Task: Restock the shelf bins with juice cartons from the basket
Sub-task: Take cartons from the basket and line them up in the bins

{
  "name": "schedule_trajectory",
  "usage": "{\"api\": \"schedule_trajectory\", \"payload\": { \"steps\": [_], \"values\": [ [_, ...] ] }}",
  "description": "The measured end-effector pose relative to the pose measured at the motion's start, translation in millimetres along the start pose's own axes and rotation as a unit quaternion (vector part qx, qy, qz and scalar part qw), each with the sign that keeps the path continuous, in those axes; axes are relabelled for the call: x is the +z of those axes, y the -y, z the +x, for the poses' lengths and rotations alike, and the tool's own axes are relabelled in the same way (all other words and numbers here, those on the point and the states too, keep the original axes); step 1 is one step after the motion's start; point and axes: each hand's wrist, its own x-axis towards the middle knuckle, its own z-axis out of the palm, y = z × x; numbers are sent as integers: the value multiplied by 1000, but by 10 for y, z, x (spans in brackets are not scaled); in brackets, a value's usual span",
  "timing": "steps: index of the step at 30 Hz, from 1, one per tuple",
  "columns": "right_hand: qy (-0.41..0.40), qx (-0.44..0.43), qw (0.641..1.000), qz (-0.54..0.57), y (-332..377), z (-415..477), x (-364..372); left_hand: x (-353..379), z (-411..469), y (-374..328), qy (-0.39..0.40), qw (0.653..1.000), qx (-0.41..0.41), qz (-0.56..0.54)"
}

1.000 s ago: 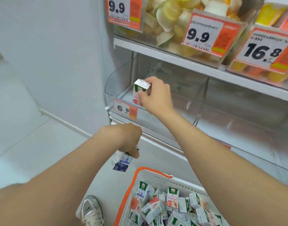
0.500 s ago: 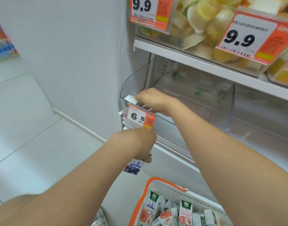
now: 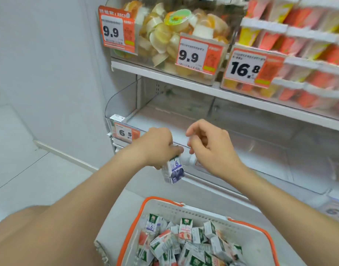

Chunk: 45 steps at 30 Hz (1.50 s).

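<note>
In the head view, the left hand [image 3: 157, 147] is gripping a blueberry carton [image 3: 173, 170] by its top, letting it hang in front of the lower shelf's edge, above the basket [image 3: 184, 211]. The right hand [image 3: 210, 148] is hovering just beside it, fingers loosely curled and seemingly holding nothing. One carton [image 3: 117, 118] is standing in the front left corner of the clear bin [image 3: 120, 96], behind the 6.5 tag [image 3: 124, 132]. The rest of the bin is looking bare, so the restocking seems to be only beginning. The held carton probably needs lifting over the bin's front wall and setting upright beside the first, while the free hand is reaching down into the pile [image 3: 184, 240] for another. That front wall and tag are blocking a straight push inward. Overhead, the shelf of fruit cups [image 3: 164, 39] is limiting the headroom for the lift.
</note>
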Motion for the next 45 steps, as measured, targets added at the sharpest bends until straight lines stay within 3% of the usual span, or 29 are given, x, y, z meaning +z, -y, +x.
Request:
{"api": "schedule_trajectory", "payload": {
  "steps": [4,7,11,19,21,24,28,34,40,45],
  "values": [
    [100,102,988,62,-198,-475,-367,154,40,-399,3,977,27,-210],
    [100,128,987,7,-310,-628,-624,301,87,-680,37,944,46,-326],
    [76,165,983,36,-379,-734,-985,495,193,-1016,-12,918,49,-393],
    [34,233,972,3,-419,-934,-1566,887,275,-1543,-4,888,105,-448],
    [14,247,968,-45,-419,-1024,-1811,1039,325,-1672,-30,910,132,-391],
    [-49,273,933,-230,-510,-1171,-2201,1309,350,-1798,-78,949,216,-216],
    [-102,303,892,-319,-845,-1337,-2461,1644,347,-1893,-49,953,291,-70],
    [10,295,890,-348,-1341,-1342,-2633,1821,411,-2011,-53,958,273,73],
    [154,329,880,-304,-1545,-1260,-2646,1844,430,-1851,-69,963,223,135],
    [197,357,872,-272,-1550,-1218,-2656,1856,454,-1835,-75,958,218,167]
  ]
}}
